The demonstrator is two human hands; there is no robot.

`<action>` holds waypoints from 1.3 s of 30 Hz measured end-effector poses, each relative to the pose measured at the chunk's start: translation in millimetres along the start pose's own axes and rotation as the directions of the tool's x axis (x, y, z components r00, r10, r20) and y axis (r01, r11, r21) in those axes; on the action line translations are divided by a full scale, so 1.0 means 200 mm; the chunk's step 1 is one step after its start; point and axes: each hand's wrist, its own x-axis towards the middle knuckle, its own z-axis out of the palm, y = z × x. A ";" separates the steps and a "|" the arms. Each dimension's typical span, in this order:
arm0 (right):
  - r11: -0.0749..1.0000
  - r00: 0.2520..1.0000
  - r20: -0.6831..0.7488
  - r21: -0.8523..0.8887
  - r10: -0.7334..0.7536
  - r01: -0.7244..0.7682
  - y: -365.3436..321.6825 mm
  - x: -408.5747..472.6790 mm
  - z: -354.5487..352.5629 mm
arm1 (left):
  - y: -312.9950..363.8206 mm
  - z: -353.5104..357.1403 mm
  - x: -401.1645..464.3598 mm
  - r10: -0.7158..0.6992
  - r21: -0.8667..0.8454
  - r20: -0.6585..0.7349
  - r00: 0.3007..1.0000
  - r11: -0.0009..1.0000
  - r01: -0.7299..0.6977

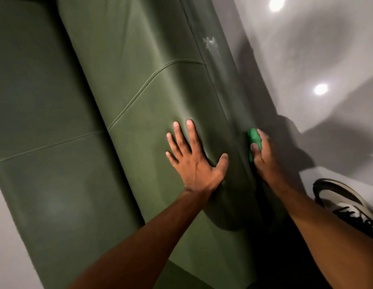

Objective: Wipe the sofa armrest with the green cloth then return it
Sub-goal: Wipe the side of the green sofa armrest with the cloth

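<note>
A dark green sofa armrest (pixel 156 97) runs up the middle of the head view, rounded on top with stitched seams. My left hand (pixel 195 157) lies flat on its top, fingers spread, holding nothing. My right hand (pixel 263 154) presses a bunched bright green cloth (pixel 254 140) against the armrest's outer right side; most of the cloth is hidden under the fingers. Farther up that side there is a whitish scuffed patch (pixel 209 43).
The sofa's seat cushions (pixel 42 122) fill the left. A glossy grey floor (pixel 317 59) with light reflections lies to the right. My black and white shoe (pixel 346 203) stands on it at the lower right, close to the armrest.
</note>
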 end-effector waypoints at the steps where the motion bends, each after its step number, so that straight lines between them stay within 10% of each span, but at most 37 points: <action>1: 0.999 0.999 -0.006 0.014 0.039 -0.039 0.04 -0.02 -0.01 | -0.01 0.01 -0.01 0.004 0.003 -0.002 1.000 1.000 -0.004; 25: 0.992 0.991 0.071 0.058 -0.118 0.113 -0.13 -0.02 -0.04 | 0.00 -0.04 0.02 0.000 -0.073 0.072 0.997 0.997 0.006; 32: 0.977 0.986 0.007 0.132 0.166 -0.166 -0.01 -0.13 -0.05 | 0.02 -0.05 0.03 -0.033 -0.095 0.064 0.997 0.995 0.039; 39: 0.995 0.997 -0.061 0.082 -0.052 0.057 -0.11 0.00 0.04 | 0.03 -0.07 0.02 -0.025 -0.116 0.079 0.997 0.993 0.034</action>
